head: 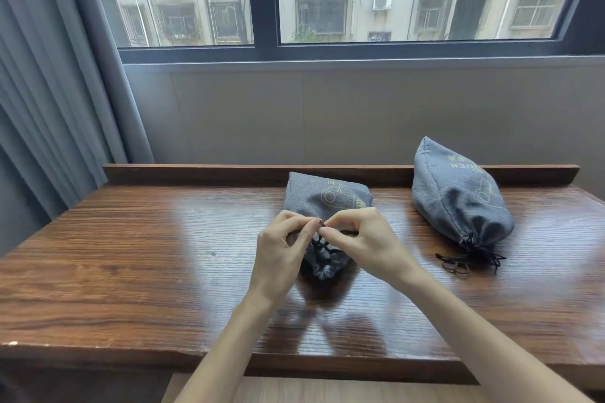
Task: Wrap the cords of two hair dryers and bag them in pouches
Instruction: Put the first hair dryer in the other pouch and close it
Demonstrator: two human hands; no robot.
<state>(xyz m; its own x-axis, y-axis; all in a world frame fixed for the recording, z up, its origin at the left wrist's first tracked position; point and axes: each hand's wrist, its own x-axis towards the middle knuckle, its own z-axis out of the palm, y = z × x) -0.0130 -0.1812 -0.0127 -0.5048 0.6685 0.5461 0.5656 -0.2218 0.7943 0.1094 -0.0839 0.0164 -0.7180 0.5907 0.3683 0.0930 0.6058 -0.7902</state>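
Two grey pouches [458, 196] (drawstrings cinched) lie on the bench [131, 255]; both hands [284, 249] pinch the nearer pouch's cord [322, 247], hiding its neck.

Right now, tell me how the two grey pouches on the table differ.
The middle pouch lies under both hands, which pinch its black drawstring; the right pouch lies untouched. The right pouch's drawstring trails loose on the table, its mouth cinched; the middle pouch's mouth is partly hidden. The right pouch looks fuller and taller. Both are grey fabric with yellow print.
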